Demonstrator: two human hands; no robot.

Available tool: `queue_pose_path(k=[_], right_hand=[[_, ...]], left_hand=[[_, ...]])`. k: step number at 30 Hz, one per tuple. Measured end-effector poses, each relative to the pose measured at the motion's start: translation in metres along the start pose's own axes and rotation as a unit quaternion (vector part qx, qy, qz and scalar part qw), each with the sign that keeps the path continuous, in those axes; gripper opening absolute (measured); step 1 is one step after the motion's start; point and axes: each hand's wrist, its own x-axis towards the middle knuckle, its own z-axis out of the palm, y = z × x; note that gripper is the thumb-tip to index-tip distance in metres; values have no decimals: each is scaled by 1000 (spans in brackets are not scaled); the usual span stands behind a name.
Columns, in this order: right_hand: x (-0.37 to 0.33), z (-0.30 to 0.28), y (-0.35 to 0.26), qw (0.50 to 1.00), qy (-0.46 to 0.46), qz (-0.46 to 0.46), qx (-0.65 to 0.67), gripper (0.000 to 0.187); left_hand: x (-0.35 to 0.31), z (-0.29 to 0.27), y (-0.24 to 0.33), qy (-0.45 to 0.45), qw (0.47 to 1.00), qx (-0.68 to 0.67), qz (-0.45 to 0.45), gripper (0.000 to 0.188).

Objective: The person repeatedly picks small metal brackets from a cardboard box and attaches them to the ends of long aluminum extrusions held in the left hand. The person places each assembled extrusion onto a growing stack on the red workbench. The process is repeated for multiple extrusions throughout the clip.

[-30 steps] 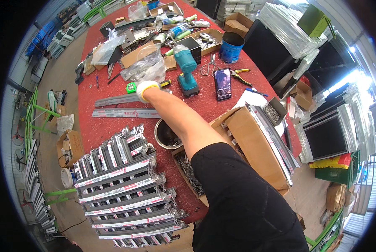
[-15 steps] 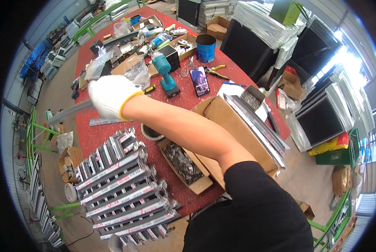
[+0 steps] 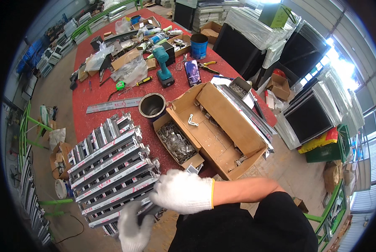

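Note:
My right hand [image 3: 183,192], in a white knit glove with a yellow cuff, is closed at the near right corner of a stack of metal strips [image 3: 112,180]. Its fingers curl downward, and what they hold is hidden. Below and left of it, my left hand [image 3: 133,229] wears a white glove with a grey palm. Its thumb stands apart from the fingers, close to the near edge of the stack; motion blurs it somewhat. The stacked grey strips carry white and red printed film and lie crosswise in layers. Another flat strip [image 3: 112,105] lies alone beyond them.
Right of the stack are a small box of metal clips [image 3: 176,142], a large open carton [image 3: 211,136] and a dark round can [image 3: 152,105]. Farther off lie a teal cordless drill [image 3: 163,67], a phone [image 3: 192,72], pliers [image 3: 208,66] and a blue bucket [image 3: 199,46].
My right hand has come back from the far left, where it held a long grey strip, to the near corner of the stack. My left hand has risen further into view.

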Motion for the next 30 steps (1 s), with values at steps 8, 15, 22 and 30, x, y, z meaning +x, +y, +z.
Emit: queue_pose_path(k=[8,15,22,30], right_hand=[[-33,22,-11,996,-47,-69,33,21],[-68,-20,63,945,107,-57,304,36],[-58,20,240,911,139,382,68,33],[-21,131,299,943,40,325,-56,29]], left_hand=[[-20,39,-20,-250,932,-192,-178,47],[-40,102,-9,-183,975,-68,-107,51],[-54,145,6,-77,942,-220,-242,52],[-56,170,18,-26,927,-271,-260,64]])
